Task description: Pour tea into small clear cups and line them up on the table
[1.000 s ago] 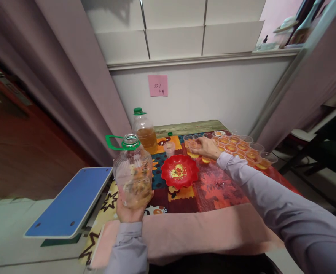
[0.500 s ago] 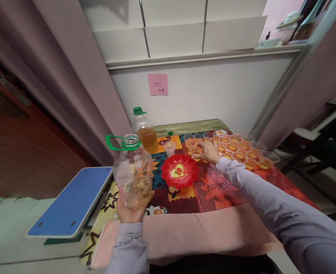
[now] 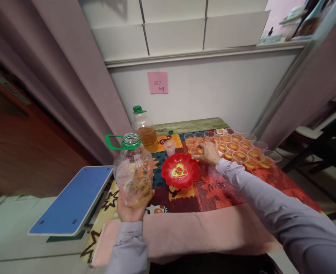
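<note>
My left hand (image 3: 132, 213) is closed round the lower part of a clear plastic jug (image 3: 133, 171). The jug has a green handle and an uncapped mouth, and stays upright with a little amber liquid low inside. Over on the right, my right hand (image 3: 209, 153) pinches the rim of a clear plastic cup (image 3: 196, 150) at the near left corner of a cluster of cups (image 3: 240, 156) holding amber liquid. Between my hands lies a red scalloped dish (image 3: 168, 177) with a yellow heart pattern. Behind it stands a lone plastic cup (image 3: 170, 147).
A second jug (image 3: 147, 136) with a green cap and amber liquid stands at the back left. A small green cap (image 3: 171, 132) lies near the back edge. A pink cloth (image 3: 196, 232) covers the near edge, and a blue board (image 3: 70, 201) sits left of the table.
The camera view has shifted very slightly. Both hands keep their hold, the left on the jug and the right at the cup.
</note>
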`<action>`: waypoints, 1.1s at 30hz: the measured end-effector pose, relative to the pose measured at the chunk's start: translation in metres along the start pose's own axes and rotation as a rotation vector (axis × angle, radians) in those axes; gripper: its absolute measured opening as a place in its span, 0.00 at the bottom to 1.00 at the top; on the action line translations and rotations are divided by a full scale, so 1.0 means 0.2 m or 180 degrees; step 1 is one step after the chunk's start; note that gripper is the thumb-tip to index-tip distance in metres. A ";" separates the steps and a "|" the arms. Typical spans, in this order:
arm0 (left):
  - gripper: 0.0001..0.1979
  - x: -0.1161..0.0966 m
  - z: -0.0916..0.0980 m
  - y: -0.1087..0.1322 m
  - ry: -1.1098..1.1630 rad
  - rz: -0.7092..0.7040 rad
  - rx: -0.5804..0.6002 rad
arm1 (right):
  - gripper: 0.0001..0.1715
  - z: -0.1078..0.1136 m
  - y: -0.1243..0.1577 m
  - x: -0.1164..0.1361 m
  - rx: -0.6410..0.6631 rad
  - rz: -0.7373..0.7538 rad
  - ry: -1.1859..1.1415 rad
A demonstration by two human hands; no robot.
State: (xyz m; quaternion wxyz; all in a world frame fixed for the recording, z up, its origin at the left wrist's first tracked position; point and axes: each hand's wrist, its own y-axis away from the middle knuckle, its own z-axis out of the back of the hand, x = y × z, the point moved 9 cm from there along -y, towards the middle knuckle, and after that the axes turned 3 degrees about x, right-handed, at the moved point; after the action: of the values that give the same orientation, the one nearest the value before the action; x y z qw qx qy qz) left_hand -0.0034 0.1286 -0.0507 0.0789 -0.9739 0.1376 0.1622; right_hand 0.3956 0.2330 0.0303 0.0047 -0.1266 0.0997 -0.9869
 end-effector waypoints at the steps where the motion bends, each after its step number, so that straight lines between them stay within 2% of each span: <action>1: 0.42 0.00 -0.01 0.00 0.0044 0.0012 0.0093 | 0.39 0.00 0.00 0.00 -0.0014 0.0002 0.0015; 6: 0.45 0.02 -0.07 0.00 0.0063 0.0015 0.0038 | 0.41 0.03 0.03 0.03 -0.0084 0.0066 0.0151; 9: 0.44 0.03 -0.13 0.00 -0.0084 -0.0050 -0.0030 | 0.44 0.11 0.05 0.07 -0.0294 0.0167 0.0144; 12: 0.43 0.04 -0.15 0.01 -0.0364 -0.0021 -0.0193 | 0.36 0.23 0.03 0.18 -0.0473 0.0314 0.0041; 15: 0.41 0.03 -0.11 0.02 -0.0551 -0.0010 -0.0449 | 0.23 0.27 -0.02 0.37 -0.0251 0.0633 0.0017; 19: 0.38 0.02 -0.04 0.02 -0.0443 0.0017 -0.0419 | 0.21 0.19 -0.08 0.66 0.0167 0.1015 0.0108; 22: 0.36 0.01 0.00 0.02 -0.0242 -0.0008 -0.0272 | 0.19 0.08 -0.14 0.78 0.0354 0.1062 0.0127; 27: 0.36 0.02 0.06 0.04 -0.0088 -0.0003 -0.0474 | 0.16 -0.03 -0.22 0.81 0.0561 0.0998 0.0165; 30: 0.35 0.01 0.07 0.04 -0.0184 -0.0069 -0.0635 | 0.13 -0.04 -0.25 0.77 0.0566 0.0939 0.0144; 33: 0.33 0.02 0.06 0.04 -0.0263 -0.0079 -0.0637 | 0.09 -0.02 -0.26 0.75 0.0502 0.0854 0.0087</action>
State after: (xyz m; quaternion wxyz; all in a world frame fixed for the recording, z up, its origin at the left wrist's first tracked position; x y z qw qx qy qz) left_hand -0.0064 0.1226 -0.0643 -0.0111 -0.9710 0.1053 0.2142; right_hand 0.2507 0.2797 0.0747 0.1451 -0.0979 0.0380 -0.9838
